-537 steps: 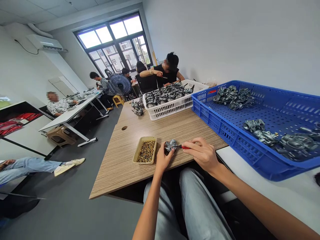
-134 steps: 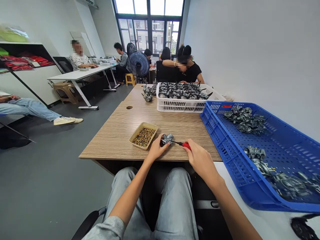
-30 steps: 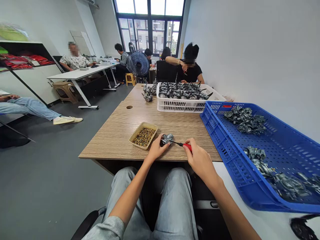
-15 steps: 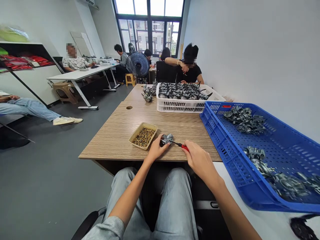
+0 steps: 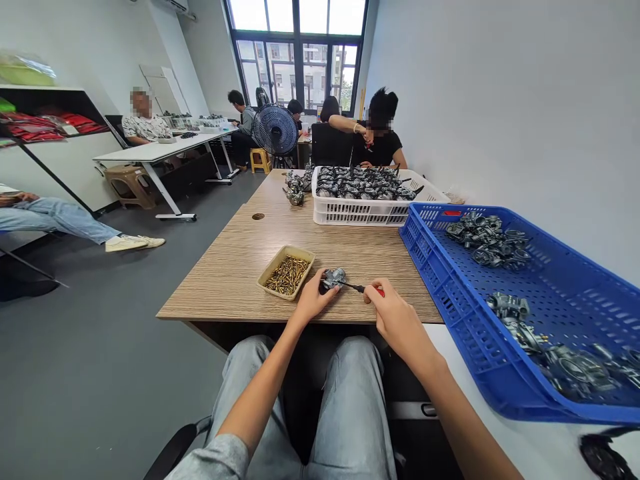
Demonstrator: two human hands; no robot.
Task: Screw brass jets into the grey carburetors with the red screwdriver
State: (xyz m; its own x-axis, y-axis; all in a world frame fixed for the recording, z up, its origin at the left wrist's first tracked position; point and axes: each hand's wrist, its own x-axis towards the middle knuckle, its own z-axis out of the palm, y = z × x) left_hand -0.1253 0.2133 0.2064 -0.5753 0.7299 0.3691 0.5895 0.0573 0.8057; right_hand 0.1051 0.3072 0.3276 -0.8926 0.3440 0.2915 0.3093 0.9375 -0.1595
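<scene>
Near the table's front edge, my left hand (image 5: 313, 298) is closed on a small grey metal carburetor body (image 5: 334, 277), steadying it at the tabletop. My right hand (image 5: 395, 316) grips a screwdriver (image 5: 356, 287) by its red and black handle. The dark shaft points left, and its tip meets the carburetor's near right side; the exact contact spot is too small to make out. Just left of my left hand sits a cream tray (image 5: 263, 291) full of small brass jets (image 5: 289, 275).
A blue crate (image 5: 435, 273) with metal carburetor parts (image 5: 487, 237) stands to the right. Behind is a white basket (image 5: 350, 215) packed with carburetors (image 5: 365, 181); more lie beside it on the wood-grain table (image 5: 220, 267). A co-worker (image 5: 383, 143) sits opposite.
The fingers of my right hand have shifted and turned around the screwdriver handle. My left hand and the carburetor stay in nearly the same place.
</scene>
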